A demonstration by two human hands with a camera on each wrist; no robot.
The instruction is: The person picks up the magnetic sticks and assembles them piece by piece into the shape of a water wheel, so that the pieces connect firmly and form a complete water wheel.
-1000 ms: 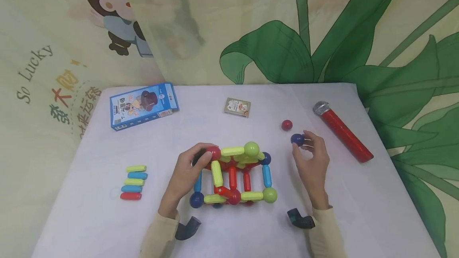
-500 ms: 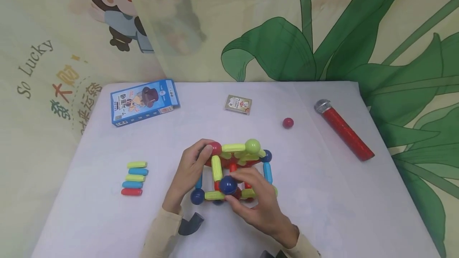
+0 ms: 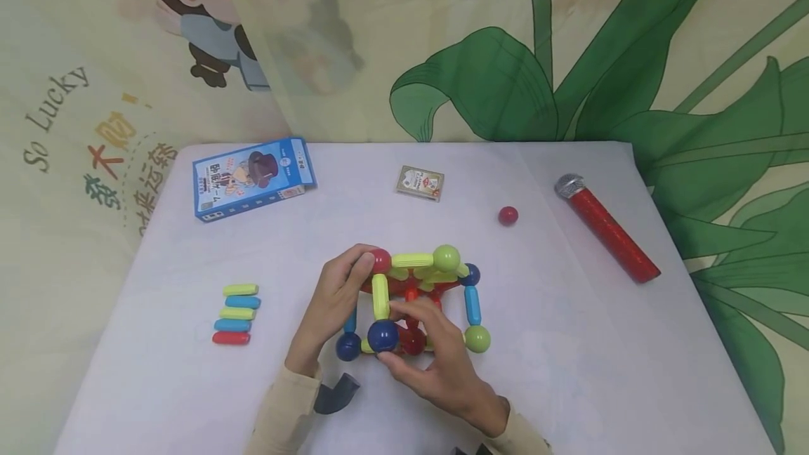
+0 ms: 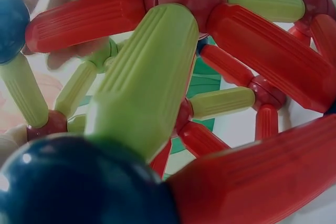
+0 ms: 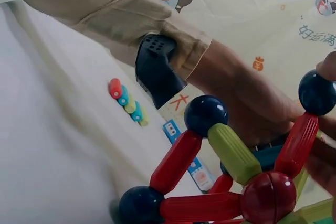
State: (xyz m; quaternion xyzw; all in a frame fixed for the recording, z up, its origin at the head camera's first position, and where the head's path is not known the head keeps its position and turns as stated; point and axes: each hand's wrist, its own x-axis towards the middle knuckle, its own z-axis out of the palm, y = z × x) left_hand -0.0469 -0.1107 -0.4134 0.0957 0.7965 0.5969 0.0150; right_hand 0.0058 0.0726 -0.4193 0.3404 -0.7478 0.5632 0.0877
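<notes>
A frame of magnetic rods and balls (image 3: 411,260) stands on the table in red, yellow-green and blue, and it also fills much of the left wrist view. My left hand (image 3: 330,300) grips its upper left corner, the thumb against a red ball (image 3: 379,260). Between the thumb and fingers of my right hand (image 3: 442,364) is a dark blue ball (image 3: 383,335), at the lower end of a yellow-green rod (image 3: 380,297). In the right wrist view that blue ball (image 5: 317,93) meets the end of a red rod (image 5: 297,144). My right hand hides part of the frame's lower front.
Several loose rods (image 3: 237,314) lie in a column at left. Farther back are a blue box (image 3: 253,177), a small card box (image 3: 420,183) and a loose red ball (image 3: 508,215). A red microphone-shaped object (image 3: 607,230) lies at right. Patterned cloth (image 3: 474,83) hangs behind the table.
My right hand has brought the blue ball from the right, beside the loose red ball, leftward to the front of the frame, against the rod's end. My left hand keeps its grip.
</notes>
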